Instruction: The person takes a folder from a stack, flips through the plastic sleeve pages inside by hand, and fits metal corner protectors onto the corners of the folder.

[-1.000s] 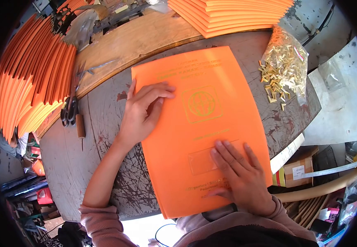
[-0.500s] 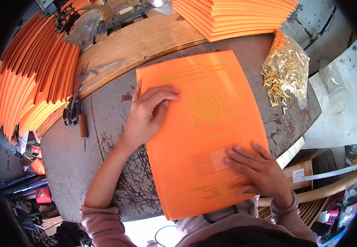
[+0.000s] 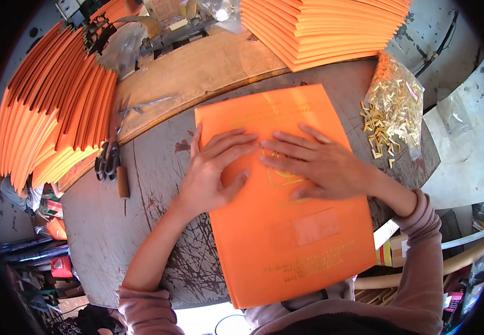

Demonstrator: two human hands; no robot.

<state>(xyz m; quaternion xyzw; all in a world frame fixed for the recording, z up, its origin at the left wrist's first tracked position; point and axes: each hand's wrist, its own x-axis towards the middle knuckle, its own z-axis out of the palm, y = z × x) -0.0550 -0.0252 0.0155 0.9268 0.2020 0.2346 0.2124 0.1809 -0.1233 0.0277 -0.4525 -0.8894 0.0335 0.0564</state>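
Observation:
An orange folder (image 3: 309, 262) with gold lettering and a clear window lies on the worn grey tabletop (image 3: 158, 223), its lower end reaching my body. My left hand (image 3: 217, 164) rests on the folder's left upper part, fingers stretched toward the middle and the thumb apart. Across the printed emblem lies my right hand (image 3: 323, 167), flat with fingers spread, its fingertips close to those of the left. The right hand covers much of the emblem. Neither hand grips anything.
Orange folders are piled at the back (image 3: 331, 33) and in another stack (image 3: 52, 106) at left. A plastic bag (image 3: 398, 106) spills small gold metal corners (image 3: 381, 131) at right. Scissors (image 3: 108, 159) and a wooden-handled awl (image 3: 123, 184) lie left. A wooden board (image 3: 197, 67) runs behind.
My right hand has moved up the folder from beside the clear window to the emblem. My left hand stays near the left edge, fingers a little more extended. The whole view has shifted slightly.

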